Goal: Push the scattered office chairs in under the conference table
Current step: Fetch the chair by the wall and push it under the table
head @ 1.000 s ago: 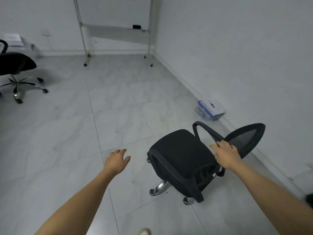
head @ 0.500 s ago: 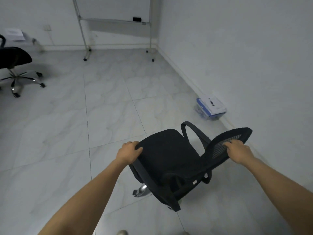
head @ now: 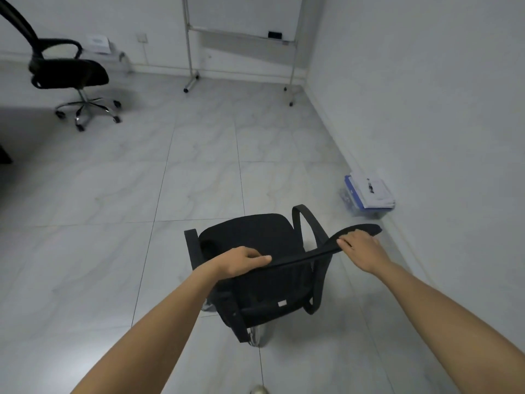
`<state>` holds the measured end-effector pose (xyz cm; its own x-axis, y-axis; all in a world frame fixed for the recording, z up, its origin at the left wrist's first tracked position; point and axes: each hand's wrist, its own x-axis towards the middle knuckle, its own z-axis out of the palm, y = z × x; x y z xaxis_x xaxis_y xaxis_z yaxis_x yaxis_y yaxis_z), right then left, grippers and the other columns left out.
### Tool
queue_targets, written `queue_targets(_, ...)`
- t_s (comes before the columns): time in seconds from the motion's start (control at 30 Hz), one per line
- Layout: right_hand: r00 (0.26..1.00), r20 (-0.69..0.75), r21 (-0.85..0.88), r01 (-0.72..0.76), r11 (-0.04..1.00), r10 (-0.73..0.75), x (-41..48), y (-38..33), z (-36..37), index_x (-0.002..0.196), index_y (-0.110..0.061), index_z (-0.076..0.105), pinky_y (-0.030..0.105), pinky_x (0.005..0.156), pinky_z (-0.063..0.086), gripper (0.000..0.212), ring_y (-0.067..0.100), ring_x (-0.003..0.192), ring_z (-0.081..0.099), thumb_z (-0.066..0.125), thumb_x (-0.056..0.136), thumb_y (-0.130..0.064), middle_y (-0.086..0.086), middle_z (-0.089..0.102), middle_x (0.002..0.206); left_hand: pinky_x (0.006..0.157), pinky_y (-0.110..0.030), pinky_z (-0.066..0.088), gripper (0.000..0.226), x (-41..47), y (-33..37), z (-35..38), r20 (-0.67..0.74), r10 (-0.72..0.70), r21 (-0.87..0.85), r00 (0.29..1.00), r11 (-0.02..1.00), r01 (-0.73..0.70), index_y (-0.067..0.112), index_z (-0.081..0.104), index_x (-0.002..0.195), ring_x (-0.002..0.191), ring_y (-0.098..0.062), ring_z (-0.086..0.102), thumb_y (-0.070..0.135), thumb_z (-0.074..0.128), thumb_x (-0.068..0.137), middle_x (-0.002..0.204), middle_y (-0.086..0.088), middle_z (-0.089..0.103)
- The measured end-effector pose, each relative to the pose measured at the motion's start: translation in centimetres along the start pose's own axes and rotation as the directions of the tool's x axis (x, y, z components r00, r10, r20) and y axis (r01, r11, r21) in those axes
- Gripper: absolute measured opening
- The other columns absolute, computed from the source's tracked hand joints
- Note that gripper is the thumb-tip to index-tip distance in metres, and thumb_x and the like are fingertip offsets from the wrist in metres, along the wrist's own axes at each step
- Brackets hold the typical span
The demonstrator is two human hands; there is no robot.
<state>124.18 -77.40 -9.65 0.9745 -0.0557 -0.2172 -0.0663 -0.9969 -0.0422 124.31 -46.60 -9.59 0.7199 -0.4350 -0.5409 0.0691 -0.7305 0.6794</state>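
Observation:
A black office chair [head: 250, 237] with a mesh back stands right in front of me, its seat facing away. My left hand [head: 241, 261] grips the top edge of the backrest at its left end. My right hand [head: 360, 248] holds the same top edge near its right end, fingers curled over it. A second black office chair [head: 68, 72] on a chrome star base stands far off at the upper left. No conference table can be made out; only a dark edge shows at the far left.
A whiteboard stand [head: 241, 38] on wheels fills the far corner. A blue-and-white box with papers [head: 369, 194] lies on the floor against the right wall [head: 426, 109]. Grey floor tiles [head: 142, 180] stretch between the two chairs.
The chair has swung round so its backrest faces me. My left hand moved from the seat's edge onto the backrest top; my right hand stayed on it. The view turned left.

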Motion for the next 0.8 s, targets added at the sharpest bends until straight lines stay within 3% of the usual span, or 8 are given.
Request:
queue_targets(0.13,0.998,0.052,0.011,-0.02,1.0,0.019,-1.7,0.7,0.8,0.144,-0.017,0.033,0.042,0.116,0.022,0.05,0.027,0.146,0.016,0.032,0.099,-0.04,0.011,0.025,0.155,0.1,-0.034,0.044,0.058,-0.5,0.9,1.9,-0.007,-0.008,0.26,1.0,0.965,0.01,0.022,0.046,0.135,0.117,-0.022,0.055,0.056,0.05,0.088,0.129,-0.002,0.058)
queue_targets(0.2,0.998,0.055,-0.018,-0.011,1.0,0.012,-2.4,1.1,1.0,0.148,-0.02,0.024,0.043,0.117,0.02,0.054,0.027,0.147,0.011,0.035,0.099,-0.039,0.01,0.016,0.158,0.086,-0.031,0.045,0.055,-0.8,1.0,3.0,-0.13,0.02,0.457,0.991,0.888,0.042,0.023,0.042,0.136,0.11,-0.022,0.059,0.051,0.051,0.089,0.122,-0.002,0.062)
queue_targets(0.27,0.998,0.067,-0.025,0.01,1.0,-0.009,-2.9,1.1,1.1,0.148,-0.022,0.019,0.043,0.116,0.021,0.056,0.027,0.147,0.009,0.039,0.098,-0.036,0.009,0.012,0.159,0.074,-0.029,0.04,0.044,-1.1,1.1,4.0,-0.286,0.056,0.529,0.957,0.842,0.109,0.021,0.048,0.13,0.101,-0.023,0.061,0.042,0.05,0.092,0.107,-0.002,0.064)
queue_targets(0.33,0.996,0.08,-0.039,0.034,0.999,-0.031,-2.9,1.3,1.1,0.149,-0.024,0.017,0.044,0.116,0.02,0.058,0.027,0.147,0.008,0.041,0.097,-0.033,0.008,0.011,0.159,0.07,-0.029,0.038,0.032,-1.0,1.1,4.6,-0.393,0.029,0.482,0.919,0.858,0.179,0.016,0.058,0.117,0.092,-0.024,0.062,0.034,0.048,0.093,0.095,-0.003,0.063)
queue_targets(0.47,0.988,0.085,-0.125,0.136,0.983,-0.126,-1.5,3.4,0.0,0.147,-0.029,0.022,0.045,0.114,0.022,0.056,0.025,0.145,0.015,0.045,0.095,-0.031,0.003,0.023,0.156,0.067,-0.029,0.04,0.023,-0.1,1.6,5.0,-0.487,-0.057,0.408,0.871,0.867,0.285,0.012,0.064,0.101,0.091,-0.028,0.063,0.026,0.048,0.091,0.096,-0.009,0.067)
queue_targets(0.63,0.961,0.156,-0.114,0.245,0.963,-0.226,2.2,6.6,-0.3,0.141,-0.028,0.034,0.047,0.112,0.022,0.049,0.023,0.138,0.027,0.045,0.094,-0.026,0.004,0.038,0.146,0.066,-0.027,0.039,0.022,0.0,2.5,7.0,-0.608,-0.175,0.326,0.775,0.835,0.444,0.016,0.067,0.095,0.074,-0.021,0.05,0.029,0.05,0.089,0.062,0.006,0.044)
queue_targets(0.8,0.922,0.189,-0.104,0.361,0.927,-0.337,5.6,7.4,0.2,0.123,-0.034,0.052,0.05,0.109,0.016,0.036,0.027,0.127,0.037,0.042,0.095,-0.015,0.003,0.051,0.13,0.063,-0.024,0.034,0.024,-1.0,4.4,10.0,-0.637,-0.243,0.296,0.732,0.799,0.523,0.023,0.065,0.091,0.076,-0.017,0.05,0.041,0.049,0.091,0.071,0.006,0.051)
